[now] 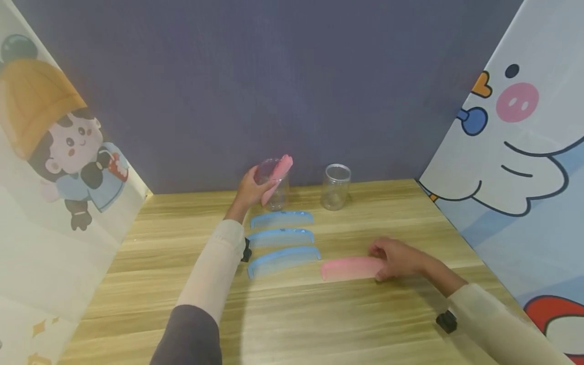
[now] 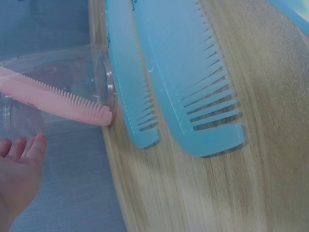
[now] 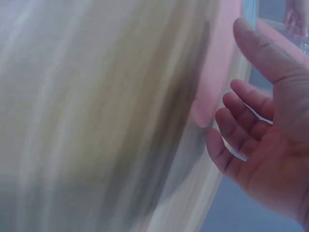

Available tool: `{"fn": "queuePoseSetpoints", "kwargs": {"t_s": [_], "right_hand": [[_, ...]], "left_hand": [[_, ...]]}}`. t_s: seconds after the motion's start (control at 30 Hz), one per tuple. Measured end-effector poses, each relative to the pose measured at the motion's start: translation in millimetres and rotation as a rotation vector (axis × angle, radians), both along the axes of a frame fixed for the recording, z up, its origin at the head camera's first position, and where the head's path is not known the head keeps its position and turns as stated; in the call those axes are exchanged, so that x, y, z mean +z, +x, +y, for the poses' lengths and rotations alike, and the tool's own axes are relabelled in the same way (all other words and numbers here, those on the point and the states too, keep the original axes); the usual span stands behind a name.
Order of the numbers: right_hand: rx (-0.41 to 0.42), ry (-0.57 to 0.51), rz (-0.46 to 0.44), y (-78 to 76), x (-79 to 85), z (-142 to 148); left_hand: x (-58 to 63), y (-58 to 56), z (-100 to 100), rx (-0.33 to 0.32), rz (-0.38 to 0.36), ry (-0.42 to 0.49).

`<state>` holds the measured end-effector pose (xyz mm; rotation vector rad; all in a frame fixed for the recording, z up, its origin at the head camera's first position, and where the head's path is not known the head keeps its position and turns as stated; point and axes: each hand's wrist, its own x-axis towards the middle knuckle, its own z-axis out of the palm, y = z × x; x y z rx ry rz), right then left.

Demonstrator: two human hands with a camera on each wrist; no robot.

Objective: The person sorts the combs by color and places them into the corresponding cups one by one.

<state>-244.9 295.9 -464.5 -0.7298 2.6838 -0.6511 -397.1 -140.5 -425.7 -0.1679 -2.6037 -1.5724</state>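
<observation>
My left hand [image 1: 252,191] is at the left side of a clear cup [image 1: 279,198], with its thumb across the front and its fingers round the side. A pink comb [image 1: 279,172] leans in that cup, its end above the rim. In the left wrist view, fingertips [image 2: 37,141] sit right at the wall of the cup. A second pink comb [image 1: 349,267] lies flat on the table. At its right end, my right hand [image 1: 402,257] has thumb and fingers spread round it. The right wrist view shows those fingers loosely bent beside the comb [image 3: 216,77].
Three blue combs lie in a column before the cup: the far one [image 1: 282,218], the middle one [image 1: 283,236] and the near one [image 1: 284,257]. Another clear cup [image 1: 335,192] stands at the back right. A dark wall [image 1: 292,91] rises behind the wooden table [image 1: 292,324].
</observation>
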Motion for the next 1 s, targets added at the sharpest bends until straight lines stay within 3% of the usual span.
{"fn": "queuePoseSetpoints", "kwargs": {"t_s": [0.13,0.33,0.6,1.0], "right_hand": [[0.028,0.035,0.055,2.5,-8.5,4.6],[0.022,0.051,0.050,3.7,-15.6,6.2],[0.038,0.011,0.078,2.5,-12.1,5.8],[0.027,0.002,0.158,8.2,-12.2,6.5]], "left_hand": [[2.0,0.7,1.3,-0.001,-0.009,-0.015],[0.1,2.5,2.2,-0.001,-0.020,-0.029],[0.7,0.6,-0.4,-0.001,0.014,-0.023],[2.8,3.9,0.6,0.010,-0.003,-0.043]]}}
